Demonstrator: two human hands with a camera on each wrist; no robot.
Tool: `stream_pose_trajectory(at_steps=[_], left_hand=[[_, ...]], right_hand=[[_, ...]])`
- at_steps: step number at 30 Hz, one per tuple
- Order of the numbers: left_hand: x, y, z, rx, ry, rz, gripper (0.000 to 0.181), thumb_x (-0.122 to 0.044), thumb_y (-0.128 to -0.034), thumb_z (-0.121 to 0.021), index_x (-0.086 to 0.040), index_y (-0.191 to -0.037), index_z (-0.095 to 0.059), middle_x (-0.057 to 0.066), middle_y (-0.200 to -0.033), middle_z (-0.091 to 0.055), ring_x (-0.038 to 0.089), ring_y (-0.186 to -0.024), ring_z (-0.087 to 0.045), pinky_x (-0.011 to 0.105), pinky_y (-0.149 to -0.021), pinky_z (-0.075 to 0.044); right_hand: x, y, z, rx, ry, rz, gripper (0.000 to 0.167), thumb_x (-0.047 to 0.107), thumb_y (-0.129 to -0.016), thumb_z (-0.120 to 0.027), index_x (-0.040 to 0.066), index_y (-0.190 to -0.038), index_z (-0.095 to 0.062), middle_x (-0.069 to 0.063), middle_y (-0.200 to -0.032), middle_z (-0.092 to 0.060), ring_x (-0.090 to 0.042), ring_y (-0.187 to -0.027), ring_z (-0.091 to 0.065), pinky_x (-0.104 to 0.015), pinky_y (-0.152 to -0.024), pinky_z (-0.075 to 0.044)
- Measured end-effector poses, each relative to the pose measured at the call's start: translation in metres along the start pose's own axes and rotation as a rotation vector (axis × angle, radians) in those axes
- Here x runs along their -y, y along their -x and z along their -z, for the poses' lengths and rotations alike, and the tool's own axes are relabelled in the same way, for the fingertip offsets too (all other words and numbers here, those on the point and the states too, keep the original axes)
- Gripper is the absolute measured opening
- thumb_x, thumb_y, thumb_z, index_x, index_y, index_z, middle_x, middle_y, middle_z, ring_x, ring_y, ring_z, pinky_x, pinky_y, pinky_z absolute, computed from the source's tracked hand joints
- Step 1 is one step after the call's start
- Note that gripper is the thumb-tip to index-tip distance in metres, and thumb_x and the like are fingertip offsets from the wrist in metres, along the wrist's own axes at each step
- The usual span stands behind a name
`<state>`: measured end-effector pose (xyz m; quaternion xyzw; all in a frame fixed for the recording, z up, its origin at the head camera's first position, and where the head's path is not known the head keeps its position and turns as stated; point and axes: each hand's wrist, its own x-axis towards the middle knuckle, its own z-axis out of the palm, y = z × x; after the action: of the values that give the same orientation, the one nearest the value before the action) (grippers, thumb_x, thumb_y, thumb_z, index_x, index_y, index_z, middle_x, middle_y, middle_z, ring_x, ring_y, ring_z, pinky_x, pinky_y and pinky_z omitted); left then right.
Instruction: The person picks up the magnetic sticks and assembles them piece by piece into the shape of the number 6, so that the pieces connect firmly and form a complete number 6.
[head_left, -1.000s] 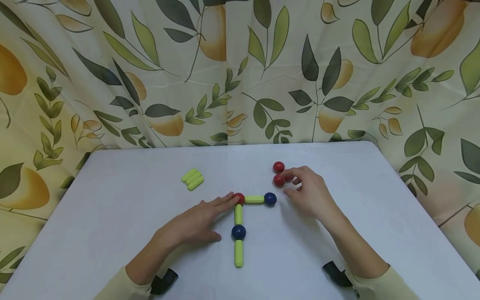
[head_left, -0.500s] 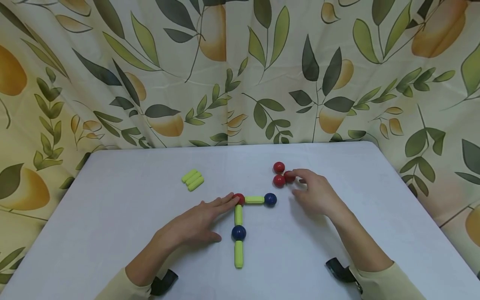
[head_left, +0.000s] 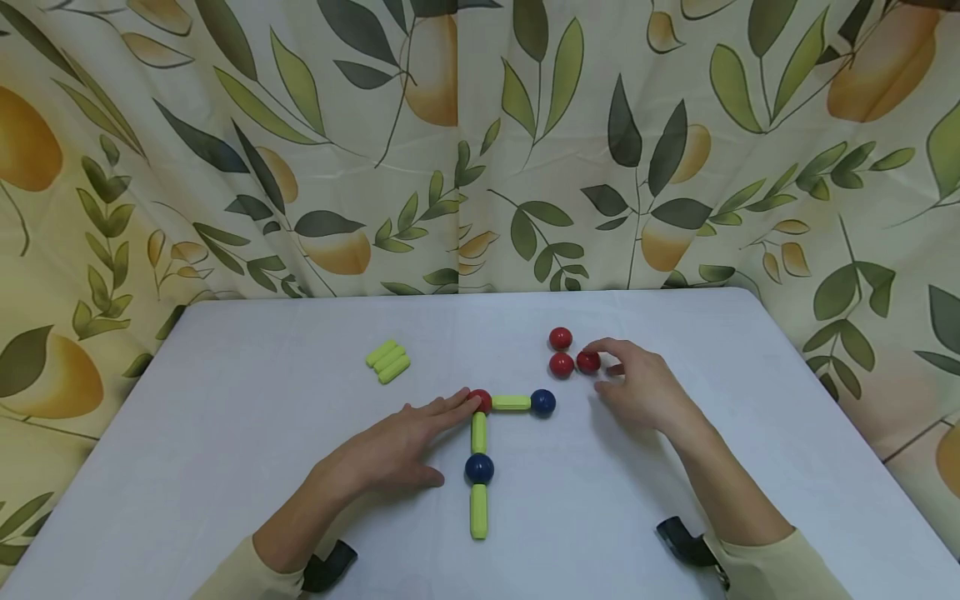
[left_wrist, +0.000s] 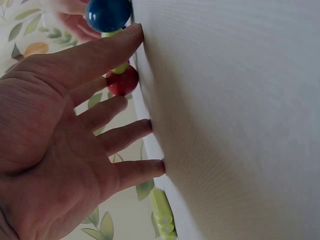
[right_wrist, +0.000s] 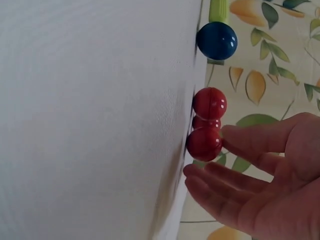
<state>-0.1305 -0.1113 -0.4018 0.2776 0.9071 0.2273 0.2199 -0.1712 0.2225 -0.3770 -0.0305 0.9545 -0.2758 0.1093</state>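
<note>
A red ball [head_left: 483, 400] forms the corner of a stick-and-ball figure, with fingertips of my left hand [head_left: 390, 450] resting on it and the fingers outstretched. A green stick [head_left: 512, 403] runs right from it to a blue ball [head_left: 543, 403]. Another green stick [head_left: 479, 433] leads down to a second blue ball [head_left: 479, 468], with a further green stick [head_left: 478, 512] below. To the right, my right hand [head_left: 641, 387] touches a loose red ball [right_wrist: 204, 144] with a fingertip; its thumb stands apart. Two more red balls [head_left: 561, 365] lie just left of that one.
Several green sticks [head_left: 388, 361] lie side by side at the back left of the white table [head_left: 225, 417]. A patterned curtain [head_left: 525, 167] hangs behind the table's far edge. Black wrist devices [head_left: 328, 567] are worn at both sleeves.
My right hand has moved right from beside the two red balls, and a third red ball now shows at its fingertip, slightly apart from them. The left hand holds its place.
</note>
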Motion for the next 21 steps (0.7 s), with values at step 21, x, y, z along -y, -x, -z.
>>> stream_pose_trajectory(at_steps=[21], left_hand=[[0.0005, 0.0003, -0.0003, -0.005, -0.023, -0.010, 0.106, -0.009, -0.0820, -0.088, -0.030, -0.166, -0.028, -0.004, -0.174, -0.023, 0.030, -0.154, -0.038, 0.067, -0.122, -0.029]], right_hand=[[-0.0057, -0.0024, 0.0040, 0.031, -0.015, 0.016, 0.025, 0.013, -0.091, -0.076, 0.011, -0.116, -0.074, -0.016, -0.114, -0.070, -0.033, -0.102, -0.066, -0.044, -0.084, -0.058]])
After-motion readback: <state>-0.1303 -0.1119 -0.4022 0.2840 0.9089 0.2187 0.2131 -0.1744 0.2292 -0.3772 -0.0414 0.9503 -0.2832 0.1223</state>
